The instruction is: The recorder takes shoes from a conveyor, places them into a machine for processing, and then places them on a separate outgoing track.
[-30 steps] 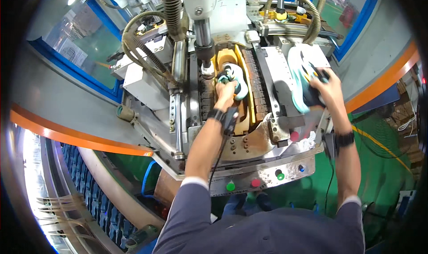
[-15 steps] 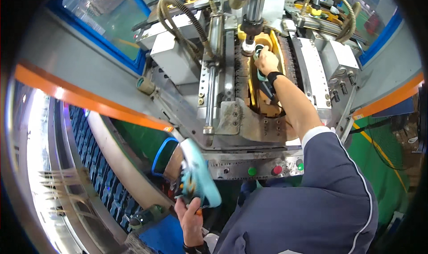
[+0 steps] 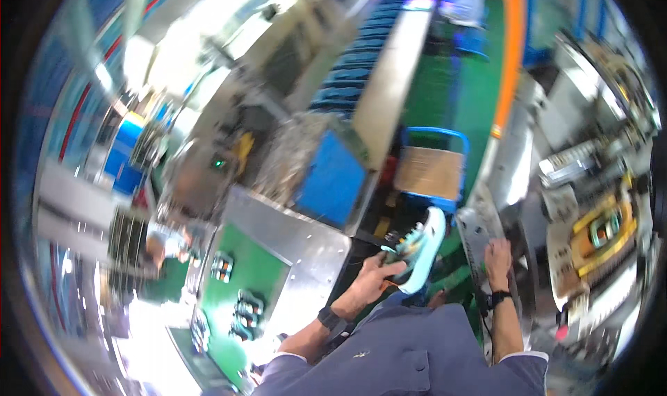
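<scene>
In my left hand (image 3: 375, 276) is a turquoise sneaker (image 3: 424, 253) with a pale sole, gripped with the fingers closed round it and held in front of my body. My right hand (image 3: 498, 260) rests at the front control panel (image 3: 479, 229) of the machine on the right; blur and the angle hide how its fingers are bent. Inside that machine, a second sneaker (image 3: 606, 231) sits between yellow pads (image 3: 580, 224).
On the left, several sneakers (image 3: 246, 312) stand on a green belt beside a metal table edge (image 3: 313, 246). Ahead are a blue box (image 3: 333, 177), a blue-framed cart (image 3: 431, 170) and a conveyor (image 3: 361, 48). Another person (image 3: 464, 7) is at the far end.
My view has swung left. My right hand has left the sneaker inside the machine and come back to the panel. The left hand still holds its sneaker.
</scene>
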`<state>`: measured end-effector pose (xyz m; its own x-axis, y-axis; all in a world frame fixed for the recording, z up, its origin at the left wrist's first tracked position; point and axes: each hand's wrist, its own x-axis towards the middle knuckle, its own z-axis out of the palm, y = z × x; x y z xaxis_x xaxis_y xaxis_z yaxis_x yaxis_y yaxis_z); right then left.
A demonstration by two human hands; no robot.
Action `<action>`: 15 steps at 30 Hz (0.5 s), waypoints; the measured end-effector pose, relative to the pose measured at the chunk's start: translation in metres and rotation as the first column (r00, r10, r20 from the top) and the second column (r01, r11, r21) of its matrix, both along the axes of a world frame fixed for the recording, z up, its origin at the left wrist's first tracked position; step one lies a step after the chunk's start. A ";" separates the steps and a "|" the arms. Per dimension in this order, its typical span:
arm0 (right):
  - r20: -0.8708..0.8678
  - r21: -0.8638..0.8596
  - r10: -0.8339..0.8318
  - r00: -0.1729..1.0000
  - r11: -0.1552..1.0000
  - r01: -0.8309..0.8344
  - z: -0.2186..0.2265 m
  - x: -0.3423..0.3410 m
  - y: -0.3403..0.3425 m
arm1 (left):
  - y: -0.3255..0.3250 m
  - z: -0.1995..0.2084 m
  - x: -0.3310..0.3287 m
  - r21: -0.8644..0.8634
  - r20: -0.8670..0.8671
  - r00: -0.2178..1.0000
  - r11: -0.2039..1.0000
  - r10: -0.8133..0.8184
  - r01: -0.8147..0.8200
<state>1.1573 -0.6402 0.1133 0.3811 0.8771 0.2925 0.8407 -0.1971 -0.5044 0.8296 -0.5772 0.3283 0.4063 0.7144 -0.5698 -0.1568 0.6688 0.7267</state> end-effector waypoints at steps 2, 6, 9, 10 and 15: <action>-0.056 0.047 0.041 0.998 0.998 -0.038 -0.013 -0.005 0.001 | -0.021 0.001 -0.022 -0.045 0.031 0.996 0.995 0.085 -0.084; -0.022 -0.014 0.072 0.997 0.997 -0.072 -0.020 -0.004 0.005 | -0.046 -0.012 -0.087 -0.073 -0.038 0.969 0.967 0.243 -0.245; -0.001 -0.023 -0.021 1.000 1.000 0.021 -0.010 0.005 0.017 | -0.058 -0.029 -0.130 -0.079 -0.074 0.894 0.891 0.442 -0.447; -0.015 0.038 -0.047 0.999 0.998 0.047 0.015 -0.003 0.030 | -0.063 -0.043 -0.153 -0.082 -0.123 0.859 0.857 0.497 -0.508; -0.001 0.255 0.199 0.980 0.948 -0.193 0.167 -0.048 0.181 | -0.055 -0.123 -0.284 -0.101 -0.136 0.641 0.633 0.755 -0.767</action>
